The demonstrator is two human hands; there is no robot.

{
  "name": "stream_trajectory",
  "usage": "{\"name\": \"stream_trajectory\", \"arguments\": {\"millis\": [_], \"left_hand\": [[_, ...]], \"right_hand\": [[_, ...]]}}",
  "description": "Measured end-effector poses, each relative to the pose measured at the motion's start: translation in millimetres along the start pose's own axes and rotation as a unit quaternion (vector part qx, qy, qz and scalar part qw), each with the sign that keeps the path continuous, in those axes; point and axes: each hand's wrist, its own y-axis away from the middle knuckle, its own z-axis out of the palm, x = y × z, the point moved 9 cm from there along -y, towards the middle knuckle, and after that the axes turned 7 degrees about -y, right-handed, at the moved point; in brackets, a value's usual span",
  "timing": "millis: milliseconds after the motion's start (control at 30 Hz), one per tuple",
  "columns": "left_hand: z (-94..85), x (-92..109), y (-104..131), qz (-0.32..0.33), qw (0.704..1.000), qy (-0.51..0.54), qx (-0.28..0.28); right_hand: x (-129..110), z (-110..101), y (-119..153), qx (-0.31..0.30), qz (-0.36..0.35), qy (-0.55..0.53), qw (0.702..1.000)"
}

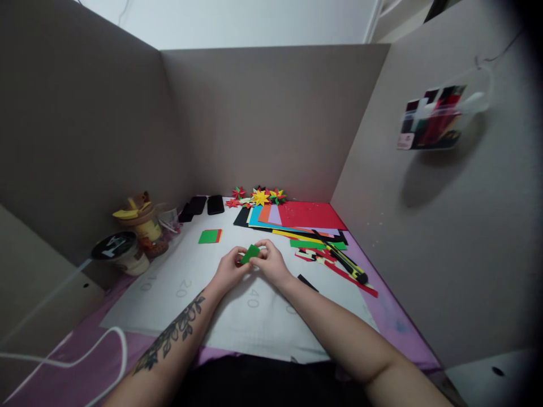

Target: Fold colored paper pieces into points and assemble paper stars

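Observation:
Between both hands, just above the white sheet, is a small green paper square [250, 254], held tilted. My left hand [231, 268] grips its left edge with closed fingers. On the other side my right hand [270, 263] pinches the same piece along its right edge. A stack of green, red and yellow paper squares [209, 236] lies beyond my left hand. To the right of my right hand are green paper strips [318, 245] and a yellow-and-black box cutter [348, 265].
Folded paper stars [261, 197] sit at the back wall, before coloured paper sheets [303, 215]. Paper scraps [311, 255] lie at right. Tubs [134, 263] and a cup [168, 217] stand at left near dark flat objects [215, 204]. A white cable [123, 345] loops at front left.

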Motion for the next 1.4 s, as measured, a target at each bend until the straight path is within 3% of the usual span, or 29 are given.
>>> {"name": "stream_trajectory", "arguments": {"millis": [100,333,400,467,600,800,933,1100,1233,1333,1400], "left_hand": [[0.6,-2.2,0.0,-0.016,1.0,-0.019,-0.005],[-6.0,-5.7,-0.5,-0.024,0.998,-0.056,0.02],[-8.1,-7.2,-0.4,-0.029,0.997,-0.059,0.027],[-9.0,-7.6,-0.6,-0.034,0.998,-0.051,0.025],[-9.9,-3.5,-5.0,-0.022,0.999,-0.046,0.001],[-16.9,-13.2,-25.5,-0.038,0.999,-0.021,-0.03],[-13.1,-24.8,-39.0,-0.049,0.997,-0.008,-0.065],[-5.7,-33.2,-45.2,-0.049,0.994,-0.002,-0.1],[-7.2,-40.7,-44.1,-0.06,0.993,-0.012,-0.105],[-11.2,-48.4,-42.1,-0.079,0.991,-0.032,-0.101],[-14.7,-51.4,-41.6,-0.08,0.991,-0.053,-0.094]], "right_hand": [[-3.4,-5.2,-1.6,0.021,-0.018,0.01,1.0],[-15.3,-48.3,-17.6,0.131,-0.072,-0.015,0.989],[-15.3,-51.7,-18.3,0.138,-0.081,-0.006,0.987],[-10.1,-41.5,-18.1,0.099,-0.066,0.017,0.993],[14.3,-5.6,-16.1,-0.017,0.027,0.055,0.998],[24.3,1.1,-28.3,0.016,0.069,0.022,0.997],[26.8,10.7,-34.7,-0.024,0.098,0.005,0.995],[27.3,-10.2,-41.2,0.047,0.102,0.062,0.992],[25.4,-39.1,-49.1,0.1,0.103,0.062,0.988],[12.8,-59.8,-51.3,0.163,0.063,0.07,0.982],[2.2,-57.1,-50.5,0.159,0.029,0.105,0.981]]}}
